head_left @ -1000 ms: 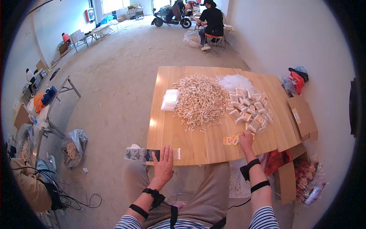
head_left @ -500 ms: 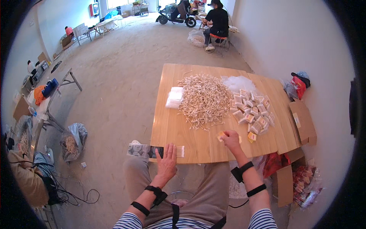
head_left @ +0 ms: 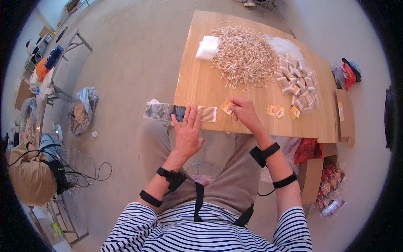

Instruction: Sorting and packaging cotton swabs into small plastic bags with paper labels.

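My left hand (head_left: 187, 132) lies flat with its fingers stretched out over a row of cotton swabs (head_left: 208, 114) at the table's near edge. A clear and dark patterned strip (head_left: 158, 111) runs out to the left from under that hand, past the table edge. My right hand (head_left: 245, 113) pinches a small yellow card (head_left: 227, 107) just right of the swab row. More yellow cards (head_left: 275, 111) lie on the table further right. Beyond the hands is a big heap of loose cotton swabs (head_left: 243, 56), with filled swab packets (head_left: 300, 82) to its right.
A stack of white plastic bags (head_left: 207, 48) sits left of the heap on the wooden table (head_left: 193, 82). Clear film (head_left: 286, 46) lies behind the packets. Cardboard boxes (head_left: 312, 180) stand at the right. On the floor at left is a bag of swabs (head_left: 82, 110), near another person (head_left: 31, 176).
The view has tilted down, so the table sits higher. My right hand has brought the yellow card left, close to the swab row. My left hand stays flat over the swabs.
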Available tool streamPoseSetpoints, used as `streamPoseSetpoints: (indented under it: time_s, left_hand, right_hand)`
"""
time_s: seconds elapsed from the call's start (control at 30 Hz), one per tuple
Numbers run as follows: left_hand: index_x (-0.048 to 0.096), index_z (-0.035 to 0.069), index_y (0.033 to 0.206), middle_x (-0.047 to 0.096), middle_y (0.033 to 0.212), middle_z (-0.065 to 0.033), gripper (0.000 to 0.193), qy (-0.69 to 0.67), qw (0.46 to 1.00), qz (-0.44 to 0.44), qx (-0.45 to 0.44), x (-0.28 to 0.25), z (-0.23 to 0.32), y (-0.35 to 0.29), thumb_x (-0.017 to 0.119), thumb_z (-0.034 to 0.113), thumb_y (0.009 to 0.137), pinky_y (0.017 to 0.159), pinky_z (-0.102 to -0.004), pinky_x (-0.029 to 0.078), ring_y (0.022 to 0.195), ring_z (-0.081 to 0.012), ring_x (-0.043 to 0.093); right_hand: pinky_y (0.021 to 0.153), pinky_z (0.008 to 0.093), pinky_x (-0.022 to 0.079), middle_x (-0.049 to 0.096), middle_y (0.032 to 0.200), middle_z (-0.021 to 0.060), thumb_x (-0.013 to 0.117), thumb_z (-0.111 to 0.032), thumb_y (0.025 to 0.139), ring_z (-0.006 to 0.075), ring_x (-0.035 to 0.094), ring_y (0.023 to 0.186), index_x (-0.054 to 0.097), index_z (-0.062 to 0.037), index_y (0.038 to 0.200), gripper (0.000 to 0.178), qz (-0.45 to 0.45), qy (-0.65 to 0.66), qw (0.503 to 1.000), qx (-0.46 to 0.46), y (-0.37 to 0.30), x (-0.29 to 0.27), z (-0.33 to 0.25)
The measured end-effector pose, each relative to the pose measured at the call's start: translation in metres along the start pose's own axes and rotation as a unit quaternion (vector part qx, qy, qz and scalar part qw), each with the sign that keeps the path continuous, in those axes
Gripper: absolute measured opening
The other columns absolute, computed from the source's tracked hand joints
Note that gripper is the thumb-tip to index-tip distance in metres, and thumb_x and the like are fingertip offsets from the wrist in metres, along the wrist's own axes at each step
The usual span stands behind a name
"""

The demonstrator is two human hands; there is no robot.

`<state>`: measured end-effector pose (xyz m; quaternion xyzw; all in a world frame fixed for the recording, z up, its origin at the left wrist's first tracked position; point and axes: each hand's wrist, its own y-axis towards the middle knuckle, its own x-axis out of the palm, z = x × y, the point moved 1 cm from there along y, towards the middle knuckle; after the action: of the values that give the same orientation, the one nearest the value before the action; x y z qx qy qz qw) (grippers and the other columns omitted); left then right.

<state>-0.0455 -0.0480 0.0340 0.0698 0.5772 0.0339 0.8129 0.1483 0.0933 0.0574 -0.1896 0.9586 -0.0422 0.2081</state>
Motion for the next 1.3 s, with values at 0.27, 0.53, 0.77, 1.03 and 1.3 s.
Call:
streamPoseSetpoints:
  time_s: [0.27,0.53,0.77,1.03,1.3]
  left_hand:
    - [0.033,0.002,0.147,0.021,0.16,-0.0132,0.103,-0.02,1.0,-0.013,-0.003,-0.012,0.0,-0.033,0.085,0.027,0.062,0.112,-0.0698,0.004,0.15,-0.029,0.013]
    - [0.035,0.002,0.147,0.021,0.16,-0.0115,0.1,-0.04,0.998,-0.044,0.004,-0.01,0.007,-0.031,0.084,0.029,0.063,0.112,-0.0697,0.004,0.15,-0.0285,0.015]
    - [0.034,0.001,0.147,0.022,0.16,-0.0107,0.101,-0.048,0.997,-0.054,0.015,-0.002,0.01,-0.025,0.083,0.027,0.063,0.112,-0.0697,0.003,0.15,-0.027,0.015]
    - [0.034,0.001,0.147,0.023,0.159,-0.0104,0.099,-0.051,0.997,-0.057,0.021,-0.001,0.013,-0.021,0.082,0.026,0.065,0.111,-0.0702,0.003,0.15,-0.0273,0.016]
    - [0.033,0.001,0.148,0.023,0.159,-0.0126,0.103,-0.033,0.998,-0.049,-0.007,-0.002,0.0,-0.028,0.084,0.031,0.063,0.112,-0.0691,0.003,0.15,-0.0284,0.016]
  right_hand:
    - [0.068,0.0352,0.053,0.068,0.081,0.0165,0.065,-0.012,0.078,0.0247,0.068,0.076,0.065,0.0015,0.091,0.019,-0.06,-0.092,0.992,-0.054,0.014,0.038,0.005]
    - [0.069,0.0391,0.052,0.067,0.079,0.0167,0.068,-0.013,0.073,0.028,0.067,0.076,0.065,0.0003,0.087,0.02,-0.093,-0.134,0.984,-0.068,0.025,0.056,0.009]
    - [0.07,0.0395,0.052,0.067,0.08,0.0175,0.067,-0.015,0.073,0.0311,0.067,0.077,0.065,-0.0006,0.088,0.021,-0.104,-0.16,0.978,-0.082,0.029,0.057,0.009]
    - [0.071,0.0427,0.053,0.067,0.081,0.0197,0.068,-0.018,0.074,0.0341,0.067,0.081,0.065,-0.0009,0.091,0.024,-0.08,-0.199,0.974,-0.071,0.025,0.057,0.004]
    - [0.09,0.0449,0.049,0.061,0.119,0.0212,0.08,-0.031,0.07,0.0374,0.06,0.109,0.057,-0.0021,0.119,0.062,0.005,-0.347,0.923,-0.167,-0.019,0.056,-0.009]
